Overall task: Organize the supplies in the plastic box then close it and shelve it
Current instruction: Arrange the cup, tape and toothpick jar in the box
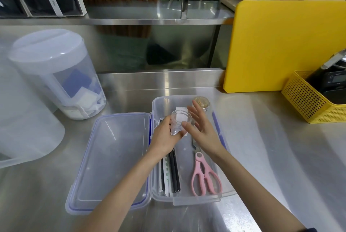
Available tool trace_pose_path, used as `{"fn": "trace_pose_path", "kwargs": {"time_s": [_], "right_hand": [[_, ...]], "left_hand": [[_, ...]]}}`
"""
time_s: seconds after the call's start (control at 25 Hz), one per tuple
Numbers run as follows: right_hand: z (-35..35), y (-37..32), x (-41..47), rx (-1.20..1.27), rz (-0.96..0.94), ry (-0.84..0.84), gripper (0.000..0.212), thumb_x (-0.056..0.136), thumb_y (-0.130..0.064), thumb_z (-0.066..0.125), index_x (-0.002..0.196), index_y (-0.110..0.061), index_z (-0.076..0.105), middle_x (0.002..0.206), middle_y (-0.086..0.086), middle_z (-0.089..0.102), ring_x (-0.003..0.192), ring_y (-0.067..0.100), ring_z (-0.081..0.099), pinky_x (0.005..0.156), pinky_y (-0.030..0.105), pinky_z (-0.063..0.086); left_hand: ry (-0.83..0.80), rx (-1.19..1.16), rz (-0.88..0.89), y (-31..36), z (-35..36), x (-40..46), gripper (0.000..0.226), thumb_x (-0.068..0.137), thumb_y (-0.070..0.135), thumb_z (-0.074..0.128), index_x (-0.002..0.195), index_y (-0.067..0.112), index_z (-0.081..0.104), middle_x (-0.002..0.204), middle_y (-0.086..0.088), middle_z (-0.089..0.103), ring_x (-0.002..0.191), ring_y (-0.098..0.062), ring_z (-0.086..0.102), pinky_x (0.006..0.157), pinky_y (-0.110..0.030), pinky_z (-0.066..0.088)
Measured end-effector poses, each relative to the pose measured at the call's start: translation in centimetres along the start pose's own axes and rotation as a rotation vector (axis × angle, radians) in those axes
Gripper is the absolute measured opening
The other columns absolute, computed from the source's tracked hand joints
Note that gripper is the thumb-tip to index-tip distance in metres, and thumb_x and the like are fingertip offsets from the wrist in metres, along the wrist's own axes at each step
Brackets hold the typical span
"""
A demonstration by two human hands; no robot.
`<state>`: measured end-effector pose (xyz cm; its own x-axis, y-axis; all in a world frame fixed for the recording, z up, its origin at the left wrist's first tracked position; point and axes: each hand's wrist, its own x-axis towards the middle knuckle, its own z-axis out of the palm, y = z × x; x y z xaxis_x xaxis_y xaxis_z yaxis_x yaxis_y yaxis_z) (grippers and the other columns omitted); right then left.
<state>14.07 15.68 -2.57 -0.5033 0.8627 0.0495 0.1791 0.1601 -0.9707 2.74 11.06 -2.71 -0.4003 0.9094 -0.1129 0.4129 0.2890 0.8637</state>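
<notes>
The box (189, 200) sits open on the steel counter (280, 147), its lid (112, 160) swung flat to the left and joined along the hinge side. The left hand (164, 138) reaches over the box and grips a small clear cup (179, 122), fingers and thumb curled round its lower part, holding it above the far half of the box. The right hand (202, 128) hovers just beside the cup with fingers straight and spread, its thumb near or touching the cup's side; which of the two cannot be told. Inside the box, pink scissors (206, 175) lie along the right side, handles toward the person, and black straws (174, 171) with a paper-wrapped one lie along the left side. A white packet (182, 110) and a round jar (202, 102) with a tan top sit at the far end. A lidded pitcher (56, 74) stands far left, a yellow board (280, 44) leans at the back right, and a yellow basket (309, 100) sits beside it.
</notes>
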Motion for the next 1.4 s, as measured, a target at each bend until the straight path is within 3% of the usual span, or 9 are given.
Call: {"fn": "trace_pose_path", "kwargs": {"time_s": [0.08, 0.32, 0.44, 0.52, 0.64, 0.76, 1.0, 1.2, 1.4], "right_hand": [[0.0, -0.4, 0.1, -0.049, -0.038, 0.011, 0.054, 0.090, -0.019, 0.056, 0.129, -0.042, 0.026, 0.136, -0.015, 0.036, 0.123, -0.001, 0.036, 0.083, -0.008, 0.034], [0.3, 0.1, -0.4, -0.206, -0.046, -0.087, 0.035, 0.097, -0.022, 0.041, 0.131, -0.023, 0.050, 0.134, -0.018, 0.036, 0.126, -0.002, 0.032, 0.102, 0.019, 0.031], [-0.2, 0.8, 0.2, -0.165, 0.065, 0.074, 0.037, 0.099, -0.021, 0.034, 0.132, -0.017, 0.049, 0.137, -0.002, 0.049, 0.119, 0.003, 0.042, 0.097, 0.019, 0.033], [-1.0, 1.6, 1.5, -0.366, 0.159, 0.188, 0.036, 0.098, -0.017, 0.037, 0.132, -0.011, 0.048, 0.137, 0.009, 0.052, 0.113, 0.018, 0.056, 0.090, 0.025, 0.042], [-1.5, 3.1, 3.1, -0.752, 0.288, 0.012, 0.039, 0.095, -0.011, 0.043, 0.134, -0.007, 0.042, 0.142, 0.014, 0.043, 0.115, 0.033, 0.056, 0.094, 0.037, 0.047], [-1.2, 4.5, 4.1, -0.896, 0.378, -0.089, 0.048, 0.091, -0.008, 0.046, 0.138, -0.011, 0.035, 0.140, 0.013, 0.041, 0.116, 0.035, 0.053, 0.094, 0.044, 0.051], [-1.0, 4.9, 4.8, -1.015, 0.354, -0.077, 0.051, 0.090, -0.001, 0.047, 0.138, -0.010, 0.032, 0.132, 0.017, 0.041, 0.114, 0.037, 0.053, 0.091, 0.043, 0.051], [-1.4, 4.4, 5.0, -1.032, 0.362, -0.129, 0.032, 0.091, -0.002, 0.047, 0.122, -0.002, 0.053, 0.127, 0.019, 0.048, 0.109, 0.039, 0.056, 0.092, 0.045, 0.050], [-1.5, 4.3, 4.9, -1.089, 0.373, -0.233, 0.039, 0.090, -0.001, 0.045, 0.128, -0.005, 0.047, 0.129, 0.017, 0.048, 0.114, 0.038, 0.055, 0.094, 0.044, 0.049]], "left_hand": [[0.000, 0.007, 0.004, -0.1, 0.0, 0.0, 0.048, 0.081, 0.019, 0.065, 0.124, 0.012, 0.046, 0.124, -0.008, 0.060, 0.114, -0.023, 0.057, 0.091, -0.029, 0.046], [0.031, 0.041, 0.029, -0.3, 0.2, 0.1, 0.050, 0.081, 0.023, 0.066, 0.126, 0.015, 0.047, 0.125, -0.006, 0.059, 0.112, -0.022, 0.057, 0.085, -0.025, 0.042], [0.038, 0.084, 0.013, -0.7, 0.2, 0.4, 0.048, 0.080, 0.022, 0.066, 0.122, 0.010, 0.048, 0.125, -0.007, 0.058, 0.111, -0.023, 0.055, 0.084, -0.023, 0.039], [0.057, 0.088, 0.013, -0.9, 0.0, 0.8, 0.047, 0.081, 0.022, 0.066, 0.121, 0.008, 0.047, 0.125, -0.007, 0.057, 0.110, -0.022, 0.054, 0.082, -0.023, 0.038], [0.059, 0.080, 0.018, -1.1, 0.0, 1.2, 0.049, 0.081, 0.023, 0.065, 0.124, 0.010, 0.046, 0.127, -0.006, 0.055, 0.110, -0.021, 0.053, 0.083, -0.023, 0.038], [0.037, 0.084, 0.008, -1.3, 0.2, 1.4, 0.049, 0.082, 0.025, 0.064, 0.125, 0.010, 0.045, 0.127, -0.007, 0.055, 0.113, -0.021, 0.053, 0.084, -0.023, 0.038], [-0.015, 0.066, -0.008, -1.7, 0.5, 1.6, 0.050, 0.081, 0.024, 0.065, 0.126, 0.012, 0.045, 0.130, -0.005, 0.054, 0.115, -0.021, 0.054, 0.086, -0.023, 0.039], [-0.011, 0.051, -0.010, -1.8, 0.3, 1.8, 0.050, 0.081, 0.023, 0.065, 0.126, 0.013, 0.045, 0.130, -0.005, 0.054, 0.115, -0.020, 0.053, 0.086, -0.022, 0.039], [-0.004, 0.067, -0.002, -1.6, 0.3, 1.4, 0.048, 0.081, 0.023, 0.065, 0.124, 0.012, 0.046, 0.128, -0.006, 0.055, 0.115, -0.021, 0.054, 0.085, -0.022, 0.038]]}}
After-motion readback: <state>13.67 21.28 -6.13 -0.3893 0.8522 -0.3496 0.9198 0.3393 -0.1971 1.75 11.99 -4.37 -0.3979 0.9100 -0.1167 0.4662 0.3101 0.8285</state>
